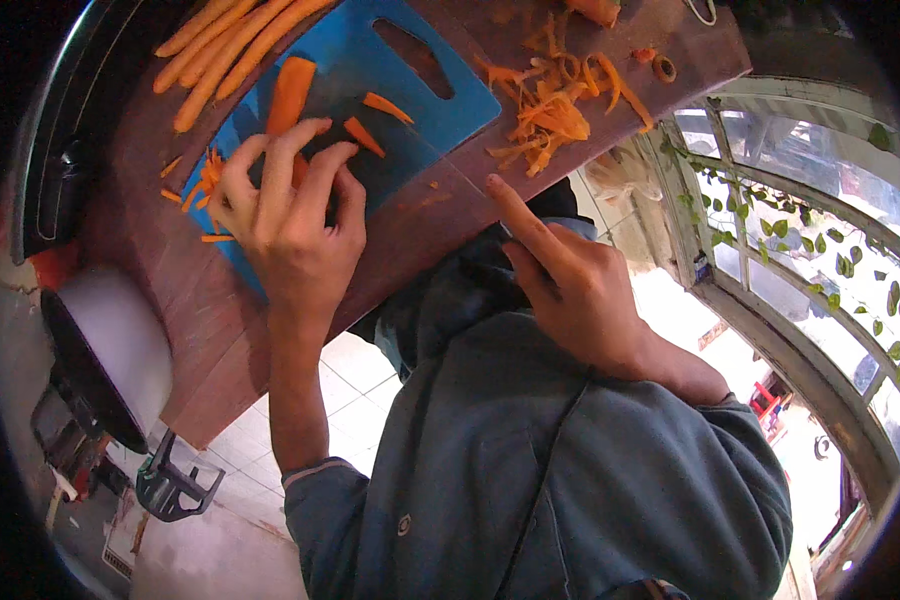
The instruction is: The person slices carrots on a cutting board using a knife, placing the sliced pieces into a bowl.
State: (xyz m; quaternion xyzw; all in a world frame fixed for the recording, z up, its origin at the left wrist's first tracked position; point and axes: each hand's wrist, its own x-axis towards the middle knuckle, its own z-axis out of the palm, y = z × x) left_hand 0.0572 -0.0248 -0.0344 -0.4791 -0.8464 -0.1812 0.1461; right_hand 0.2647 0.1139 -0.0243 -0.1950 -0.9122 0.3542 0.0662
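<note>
My left hand [300, 195] is over the blue cutting board [461, 97], its fingers bent and spread around a thick piece of peeled carrot [292, 90]. Orange shows between the fingers, but the fingertips' contact with it is unclear. My right hand [577, 281] grips a knife, its index finger stretched along the thin blade [461, 176], which reaches in over the board; the handle is hidden in the fist. Two carrot slivers [364, 136] [388, 107] lie on the board near the blade. Small carrot sticks [208, 180] are heaped left of my left hand.
Several long peeled carrots [232, 52] lie at the upper left. A pile of carrot peelings [551, 112] sits on the wooden table [225, 360], right of the board. A pan-like vessel [112, 352] stands out at the lower left. A window frame [795, 195] with a vine is at the right.
</note>
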